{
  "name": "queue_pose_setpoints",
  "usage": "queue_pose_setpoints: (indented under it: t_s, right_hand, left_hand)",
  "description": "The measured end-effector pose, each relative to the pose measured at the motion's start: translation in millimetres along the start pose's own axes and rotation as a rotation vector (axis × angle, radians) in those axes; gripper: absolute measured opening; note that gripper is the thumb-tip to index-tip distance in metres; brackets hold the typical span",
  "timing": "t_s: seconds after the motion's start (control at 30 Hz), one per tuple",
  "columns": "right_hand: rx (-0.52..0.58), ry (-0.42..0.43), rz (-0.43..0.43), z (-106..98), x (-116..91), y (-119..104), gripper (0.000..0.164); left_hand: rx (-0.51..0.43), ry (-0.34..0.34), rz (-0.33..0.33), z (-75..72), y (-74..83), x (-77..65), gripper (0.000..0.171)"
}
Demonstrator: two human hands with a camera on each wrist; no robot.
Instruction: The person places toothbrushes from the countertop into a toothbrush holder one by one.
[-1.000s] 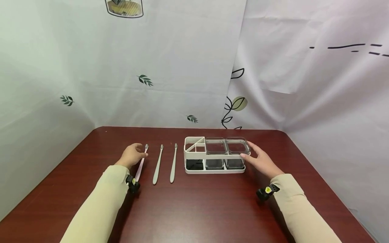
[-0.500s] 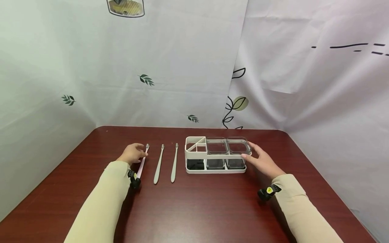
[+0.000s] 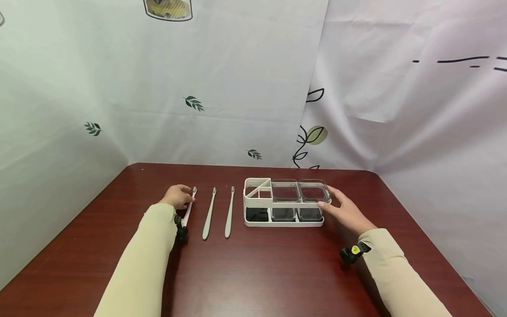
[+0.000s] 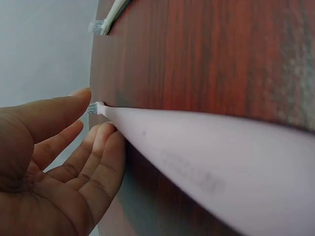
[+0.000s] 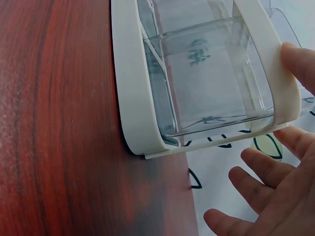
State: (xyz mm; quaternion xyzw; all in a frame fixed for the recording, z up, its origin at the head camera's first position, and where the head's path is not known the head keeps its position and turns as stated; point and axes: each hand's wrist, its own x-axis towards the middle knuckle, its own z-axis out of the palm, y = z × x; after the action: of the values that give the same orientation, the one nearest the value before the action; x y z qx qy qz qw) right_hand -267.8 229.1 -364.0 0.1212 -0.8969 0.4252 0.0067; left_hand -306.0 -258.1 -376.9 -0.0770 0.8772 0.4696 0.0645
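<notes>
A pale pink toothbrush (image 4: 197,157) lies at the left of the row in the head view. My left hand (image 3: 177,197) is around its neck, thumb on one side and fingers on the other. In the left wrist view a gap shows between thumb and fingertips, and the fingers lie close against the brush; firm contact cannot be told. On the right stands a white toothbrush holder (image 3: 285,223) with two clear cups (image 3: 286,191). My right hand (image 3: 348,214) grips its right end, thumb on the upper rail's front and index finger at the side, the other fingers spread.
Two pale toothbrushes, a left one (image 3: 209,215) and a right one (image 3: 229,213), lie between the pink brush and the holder. The dark red table (image 3: 253,273) ends at a white printed curtain (image 3: 237,88) behind.
The head view has shifted slightly, so everything sits a little farther right. My left hand has edged forward along the pink toothbrush. The right hand keeps its place at the holder.
</notes>
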Motion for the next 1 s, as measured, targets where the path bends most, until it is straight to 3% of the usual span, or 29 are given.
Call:
queue_pose_setpoints:
  t_s: [0.73,1.0]
  right_hand:
    - [-0.03,0.003,0.021,-2.7,-0.4,1.4,0.079]
    - [0.006,0.004,0.019,1.5,-0.3,0.7,0.078]
  left_hand:
    - [0.078,0.028,0.026,3.8,3.7,11.7,0.047]
    - [-0.016,0.023,-0.006,3.3,-3.0,10.4,0.045]
